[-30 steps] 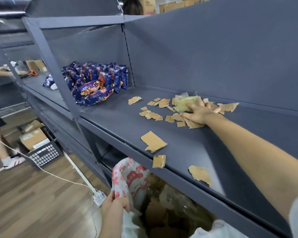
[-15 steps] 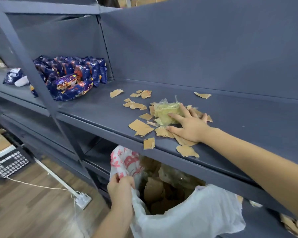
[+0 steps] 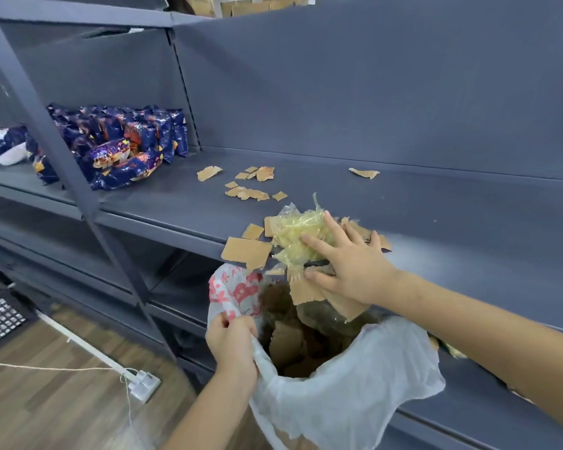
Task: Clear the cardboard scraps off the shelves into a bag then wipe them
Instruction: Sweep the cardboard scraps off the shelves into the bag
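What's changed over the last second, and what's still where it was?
The right hand swept the plastic wrap and cardboard scraps forward to the shelf edge; several now hang over the bag. The left hand still grips the bag rim. The small scraps farther back and the snack packets stayed put.

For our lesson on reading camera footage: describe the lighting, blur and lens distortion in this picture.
Head view: light is soft and even, no harsh glare on the shelf; head view: the right hand and cardboard scraps at the edge look slightly smeared; head view: the wide lens slants the shelf post.
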Demonstrator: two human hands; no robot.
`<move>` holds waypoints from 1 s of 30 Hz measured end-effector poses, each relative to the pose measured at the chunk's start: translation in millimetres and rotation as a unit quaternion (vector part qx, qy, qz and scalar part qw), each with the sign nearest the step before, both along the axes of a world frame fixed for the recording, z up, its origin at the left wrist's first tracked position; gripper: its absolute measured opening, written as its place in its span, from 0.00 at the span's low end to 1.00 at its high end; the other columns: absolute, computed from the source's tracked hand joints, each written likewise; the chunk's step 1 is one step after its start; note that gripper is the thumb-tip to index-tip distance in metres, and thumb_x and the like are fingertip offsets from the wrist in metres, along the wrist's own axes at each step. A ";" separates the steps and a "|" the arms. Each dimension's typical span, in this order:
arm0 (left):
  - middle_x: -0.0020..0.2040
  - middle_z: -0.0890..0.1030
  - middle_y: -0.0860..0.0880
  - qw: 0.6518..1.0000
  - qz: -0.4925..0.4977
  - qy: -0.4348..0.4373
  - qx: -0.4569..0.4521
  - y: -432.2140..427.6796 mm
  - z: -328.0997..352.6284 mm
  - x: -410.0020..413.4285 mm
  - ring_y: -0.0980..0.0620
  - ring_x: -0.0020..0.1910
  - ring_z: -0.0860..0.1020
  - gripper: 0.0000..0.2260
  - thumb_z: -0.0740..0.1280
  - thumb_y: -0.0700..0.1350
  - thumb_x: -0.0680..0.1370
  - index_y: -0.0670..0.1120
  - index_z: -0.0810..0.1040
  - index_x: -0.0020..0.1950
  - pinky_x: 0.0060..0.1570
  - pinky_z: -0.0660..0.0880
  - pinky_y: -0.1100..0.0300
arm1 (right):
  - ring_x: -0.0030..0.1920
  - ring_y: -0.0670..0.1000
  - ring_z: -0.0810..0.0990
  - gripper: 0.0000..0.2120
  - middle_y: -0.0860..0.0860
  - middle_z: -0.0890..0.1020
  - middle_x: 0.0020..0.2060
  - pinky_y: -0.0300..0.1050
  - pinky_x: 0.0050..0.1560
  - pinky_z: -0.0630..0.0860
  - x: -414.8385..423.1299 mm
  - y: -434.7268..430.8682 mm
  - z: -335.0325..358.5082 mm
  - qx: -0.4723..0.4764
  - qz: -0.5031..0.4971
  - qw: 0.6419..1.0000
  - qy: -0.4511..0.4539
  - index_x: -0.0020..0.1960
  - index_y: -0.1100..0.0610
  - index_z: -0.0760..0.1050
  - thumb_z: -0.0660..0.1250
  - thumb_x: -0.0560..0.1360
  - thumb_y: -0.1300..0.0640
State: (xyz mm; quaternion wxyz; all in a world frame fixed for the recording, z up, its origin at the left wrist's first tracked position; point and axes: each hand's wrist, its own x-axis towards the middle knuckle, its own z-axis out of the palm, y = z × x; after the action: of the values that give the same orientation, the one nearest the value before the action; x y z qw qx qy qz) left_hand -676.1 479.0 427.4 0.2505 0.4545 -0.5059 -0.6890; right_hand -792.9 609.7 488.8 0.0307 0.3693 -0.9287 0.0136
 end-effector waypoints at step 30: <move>0.38 0.70 0.42 1.000 -0.004 -0.016 -0.010 -4.8 0.7 -0.9 0.45 0.37 0.69 0.09 0.60 0.27 0.69 0.40 0.67 0.35 0.38 0.69 0.56 | 0.68 0.53 0.69 0.29 0.50 0.67 0.71 0.44 0.66 0.68 50.7 -12.2 2.5 0.065 0.220 0.946 -0.229 0.75 0.51 0.57 0.62 0.77 0.54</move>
State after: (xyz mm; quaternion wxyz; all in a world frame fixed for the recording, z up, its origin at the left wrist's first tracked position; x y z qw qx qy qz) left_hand -676.9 474.2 428.1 0.2442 0.4612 -0.5182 -0.6776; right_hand -742.2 597.5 491.3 -0.2109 0.5522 -0.8054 0.0439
